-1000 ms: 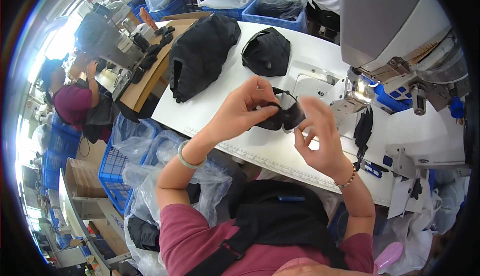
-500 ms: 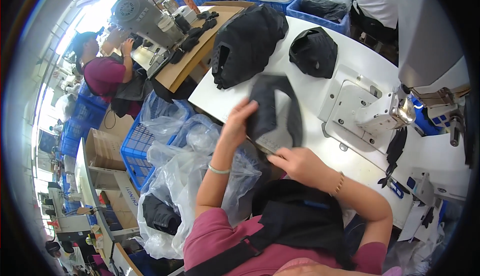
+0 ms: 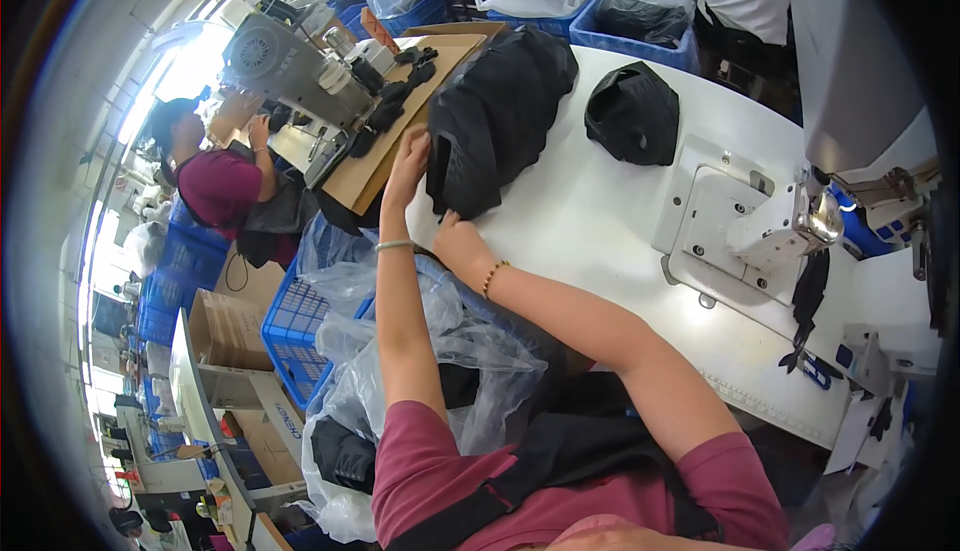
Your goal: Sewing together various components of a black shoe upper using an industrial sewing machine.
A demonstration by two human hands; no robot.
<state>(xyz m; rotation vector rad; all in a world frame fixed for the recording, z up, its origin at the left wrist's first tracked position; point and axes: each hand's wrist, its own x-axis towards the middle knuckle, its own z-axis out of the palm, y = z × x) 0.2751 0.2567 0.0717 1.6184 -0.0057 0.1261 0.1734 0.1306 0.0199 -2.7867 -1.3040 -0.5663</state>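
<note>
A stack of black fabric pieces (image 3: pixel 510 111) lies on the white table at the left, its pieces curved and overlapping. My left hand (image 3: pixel 406 159) grips the stack's left edge, fingers bent around the fabric. At the near corner, my right hand (image 3: pixel 464 249) is closed on the black fabric, thumb and forefinger at its rim. Part of each grip is hidden. To the right of the stack sits a smaller folded black fabric piece (image 3: pixel 632 113), apart from both hands.
A sewing machine (image 3: pixel 775 226) stands on the white table (image 3: pixel 590 241) at right. Blue thread snips (image 3: pixel 812 371) lie near its front edge. Clear plastic bags (image 3: pixel 400 351) and a blue crate (image 3: pixel 295 321) are left of me. Another person (image 3: pixel 215 181) works at the far-left machine.
Both hands have moved left and away from me to the black stack. The dark piece with a grey area that they held over the table edge no longer shows separately.
</note>
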